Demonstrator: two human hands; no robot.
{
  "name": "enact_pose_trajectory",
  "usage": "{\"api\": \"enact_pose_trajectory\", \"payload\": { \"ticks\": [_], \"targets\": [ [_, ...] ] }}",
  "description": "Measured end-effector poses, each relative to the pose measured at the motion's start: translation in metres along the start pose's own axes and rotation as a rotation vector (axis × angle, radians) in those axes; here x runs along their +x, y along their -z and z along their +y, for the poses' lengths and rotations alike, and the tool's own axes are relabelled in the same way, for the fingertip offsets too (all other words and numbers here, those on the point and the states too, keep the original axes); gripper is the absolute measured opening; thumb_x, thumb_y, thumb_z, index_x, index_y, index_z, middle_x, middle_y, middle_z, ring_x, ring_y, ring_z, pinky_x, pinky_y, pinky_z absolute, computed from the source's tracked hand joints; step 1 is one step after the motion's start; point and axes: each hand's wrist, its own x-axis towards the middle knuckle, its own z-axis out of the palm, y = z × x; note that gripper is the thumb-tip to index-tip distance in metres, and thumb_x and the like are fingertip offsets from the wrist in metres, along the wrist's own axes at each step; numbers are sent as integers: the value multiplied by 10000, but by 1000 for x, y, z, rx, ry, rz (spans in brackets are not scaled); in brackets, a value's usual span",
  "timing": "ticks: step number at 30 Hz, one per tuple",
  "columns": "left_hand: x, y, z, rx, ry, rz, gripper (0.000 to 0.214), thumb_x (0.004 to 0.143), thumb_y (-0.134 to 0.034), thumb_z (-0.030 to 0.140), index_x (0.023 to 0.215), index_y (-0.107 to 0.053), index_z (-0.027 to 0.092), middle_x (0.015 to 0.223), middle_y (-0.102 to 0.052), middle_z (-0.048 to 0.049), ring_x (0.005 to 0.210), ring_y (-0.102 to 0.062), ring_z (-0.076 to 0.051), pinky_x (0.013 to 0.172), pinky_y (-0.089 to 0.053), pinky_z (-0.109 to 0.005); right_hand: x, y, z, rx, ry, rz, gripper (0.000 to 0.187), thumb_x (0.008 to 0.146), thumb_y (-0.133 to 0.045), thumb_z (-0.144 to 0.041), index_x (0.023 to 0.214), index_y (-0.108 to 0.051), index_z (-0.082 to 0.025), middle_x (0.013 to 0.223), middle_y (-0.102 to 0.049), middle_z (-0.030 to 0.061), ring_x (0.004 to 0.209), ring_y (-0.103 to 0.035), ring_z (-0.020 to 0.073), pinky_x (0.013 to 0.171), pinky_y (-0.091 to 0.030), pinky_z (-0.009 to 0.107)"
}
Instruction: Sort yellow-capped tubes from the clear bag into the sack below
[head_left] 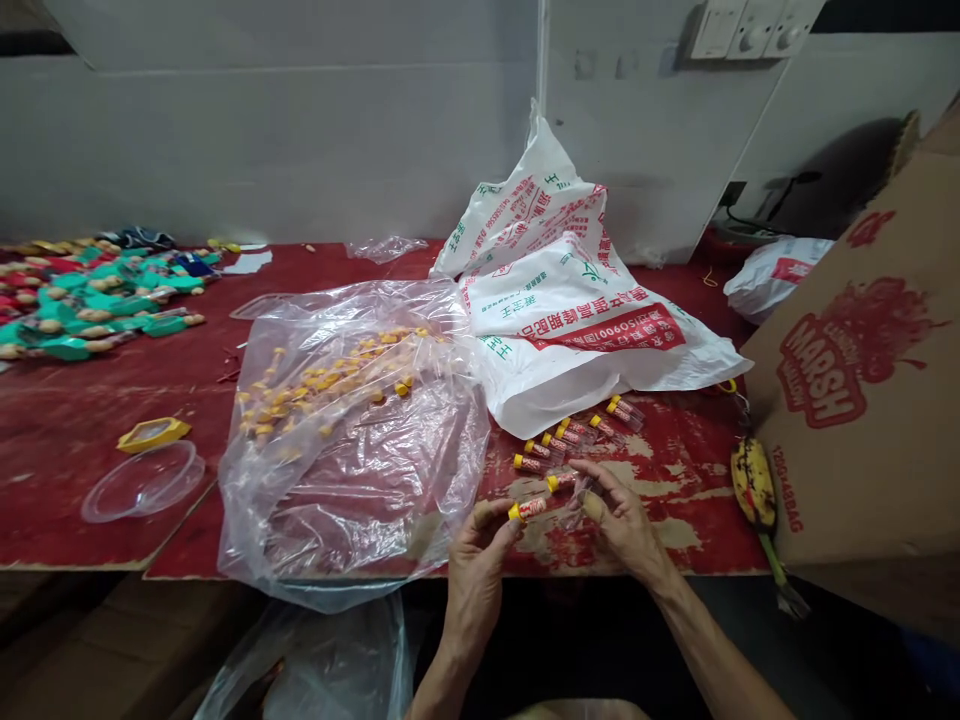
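My left hand [480, 560] is closed, thumb and fingers pinching a small clear tube [532, 509] with a yellow cap and red-and-white print. My right hand [626, 525] curls around clear plastic pieces [576, 505], which look like tube ends; their exact form is hard to make out. Beside its fingertips is another yellow-capped tube [561, 482], and whether the hand grips it I cannot tell. Just beyond, several similar capped tubes [574, 433] lie in a loose row on the worn red table [690, 500].
Left of my hands, a clear plastic bag [352, 500] contains many small yellow pieces [360, 360]. A printed white sack [570, 330] lies behind the tubes. To the right stand a cardboard box [862, 400] and a banana [752, 485]. A clear lid [142, 482] and colourful figures [90, 300] lie left.
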Motion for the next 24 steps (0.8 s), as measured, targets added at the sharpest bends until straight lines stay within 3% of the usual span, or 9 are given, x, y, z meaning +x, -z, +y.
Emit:
{"api": "enact_pose_trajectory", "payload": {
  "ticks": [3, 5, 7, 9, 13, 17, 24],
  "targets": [
    [-10, -2, -6, -79, 42, 17, 330, 592, -820, 344, 849, -697, 177, 857, -708, -21, 811, -644, -156, 759, -501, -254, -18, -1, -4, 41, -90, -87, 609, 850, -559, -478, 1391, -410, -242, 885, -608, 15, 675, -591, 135, 636, -511, 274],
    [-18, -3, -9, -115, 58, 30, 339, 583, -823, 342, 851, -691, 182, 863, -707, -21, 823, -653, -171, 777, -507, -280, -32, -4, -1, 33, -125, -106, 658, 819, -599, -455, 1403, -380, -245, 896, -603, 8, 679, -590, 130, 629, -514, 271],
    [-27, -3, -11, -108, 61, 25, 352, 575, -828, 340, 857, -689, 182, 853, -705, -20, 815, -655, -172, 776, -509, -281, -46, -8, 5, 21, -120, -73, 600, 765, -662, -421, 1304, -480, -231, 929, -617, 19, 802, -616, 158, 724, -522, 290],
    [-36, -4, -13, -91, 68, -2, 360, 568, -835, 336, 858, -686, 183, 829, -706, -19, 793, -654, -168, 764, -510, -275, -57, -12, 10, -1, -101, -53, 425, 753, -675, -408, 1119, -582, -212, 942, -641, 37, 908, -621, 189, 803, -511, 306],
    [-55, -7, -17, -35, 93, -110, 294, 601, -817, 350, 803, -693, 177, 770, -713, -34, 749, -657, -181, 748, -512, -288, -72, -18, 12, -275, 57, -105, 224, 814, -613, -408, 926, -646, -217, 883, -671, 30, 841, -627, 182, 755, -491, 282],
    [-69, -8, -23, 65, 32, -135, 296, 645, -772, 416, 822, -739, 181, 817, -719, -51, 803, -645, -201, 773, -500, -289, -77, -21, 17, -392, 202, -110, 258, 869, -541, -457, 884, -673, -236, 845, -695, 23, 780, -645, 169, 703, -490, 247],
    [-84, -6, -41, 151, -97, -180, 352, 774, -627, 478, 968, -726, 202, 924, -701, -73, 892, -636, -234, 840, -489, -331, -81, -36, 24, -359, 199, -9, 408, 861, -493, -577, 730, -660, -228, 675, -678, 34, 600, -636, 176, 571, -498, 243]
  ]
}}
